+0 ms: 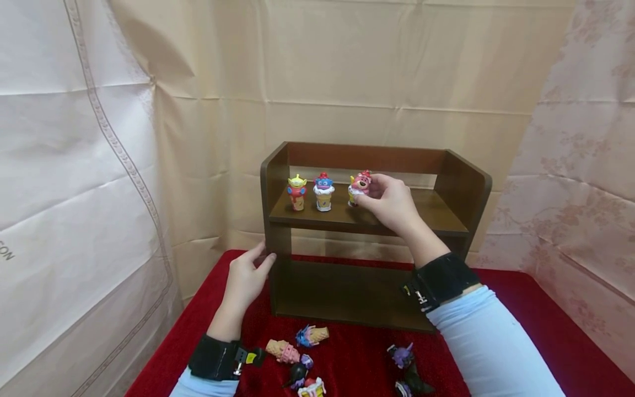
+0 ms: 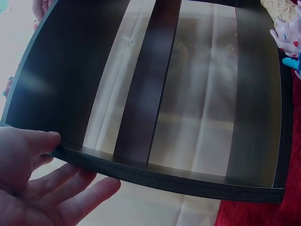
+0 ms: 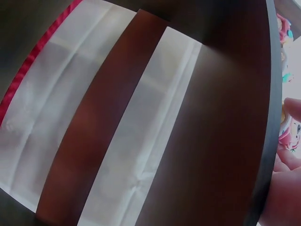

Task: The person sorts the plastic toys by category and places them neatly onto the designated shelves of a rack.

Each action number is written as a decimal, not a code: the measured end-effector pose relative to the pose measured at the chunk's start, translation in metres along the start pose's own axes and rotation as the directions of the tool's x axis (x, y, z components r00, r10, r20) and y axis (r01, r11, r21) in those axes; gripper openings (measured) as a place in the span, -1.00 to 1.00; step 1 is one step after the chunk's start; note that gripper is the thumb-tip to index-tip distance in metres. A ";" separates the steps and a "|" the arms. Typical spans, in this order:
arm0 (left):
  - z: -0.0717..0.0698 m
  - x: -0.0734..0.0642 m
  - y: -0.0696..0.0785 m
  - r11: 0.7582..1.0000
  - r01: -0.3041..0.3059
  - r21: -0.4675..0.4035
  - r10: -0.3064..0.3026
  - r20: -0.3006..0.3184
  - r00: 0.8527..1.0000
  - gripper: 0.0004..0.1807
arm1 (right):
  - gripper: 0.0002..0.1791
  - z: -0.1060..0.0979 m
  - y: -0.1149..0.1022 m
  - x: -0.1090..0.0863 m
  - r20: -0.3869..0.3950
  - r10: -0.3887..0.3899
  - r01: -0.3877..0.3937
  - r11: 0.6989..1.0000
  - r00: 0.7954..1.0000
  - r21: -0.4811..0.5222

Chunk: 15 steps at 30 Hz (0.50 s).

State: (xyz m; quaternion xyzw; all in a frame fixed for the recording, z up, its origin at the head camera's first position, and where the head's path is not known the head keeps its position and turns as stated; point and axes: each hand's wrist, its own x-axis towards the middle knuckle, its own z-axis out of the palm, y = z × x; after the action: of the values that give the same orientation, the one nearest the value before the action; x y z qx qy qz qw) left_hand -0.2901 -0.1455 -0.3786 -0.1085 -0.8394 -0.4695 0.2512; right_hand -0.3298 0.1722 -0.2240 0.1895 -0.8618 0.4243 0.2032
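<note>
On the upper shelf of a brown wooden rack [image 1: 364, 224], my right hand [image 1: 394, 204] pinches a pink bear figurine [image 1: 361, 183] with a red top, its base close over the board. In the right wrist view the shelf board partly hides the figurine [image 3: 286, 136] and the hand. To its left stand two upright figurines: a blue-faced one in a cone [image 1: 324, 193] and a yellow-topped one with a red body [image 1: 297, 193]. My left hand [image 1: 246, 278] rests at the rack's left side panel, thumb at the front edge [image 2: 164, 176] and loosely extended fingers outside it.
On the red cloth [image 1: 357, 364] before the rack lie several figurines: a blue one in a cone [image 1: 312, 335], a pink one in a cone [image 1: 283, 350], a white-and-yellow one [image 1: 312, 387] and dark purple ones [image 1: 402, 355] at right. Beige fabric [image 1: 347, 66] hangs behind.
</note>
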 end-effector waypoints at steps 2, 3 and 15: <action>0.000 0.000 -0.001 1.000 -0.003 0.000 0.003 0.000 1.000 -0.49 | -0.54 0.002 0.001 0.000 0.010 0.003 -0.003 1.000 1.000 -0.003; 0.000 -0.001 0.000 1.000 -0.003 -0.001 0.003 -0.001 1.000 -0.49 | -0.54 0.003 0.002 0.000 0.014 0.002 -0.001 1.000 1.000 -0.004; 0.001 0.000 -0.001 1.000 -0.004 0.000 0.004 -0.005 1.000 -0.50 | -0.46 0.008 0.002 0.003 0.057 0.020 -0.019 1.000 0.998 -0.016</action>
State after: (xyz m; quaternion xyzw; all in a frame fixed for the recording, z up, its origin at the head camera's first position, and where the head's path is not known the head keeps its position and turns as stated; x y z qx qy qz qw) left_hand -0.2906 -0.1455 -0.3796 -0.1089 -0.8384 -0.4695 0.2543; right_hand -0.3347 0.1669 -0.2286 0.1918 -0.8723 0.4140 0.1755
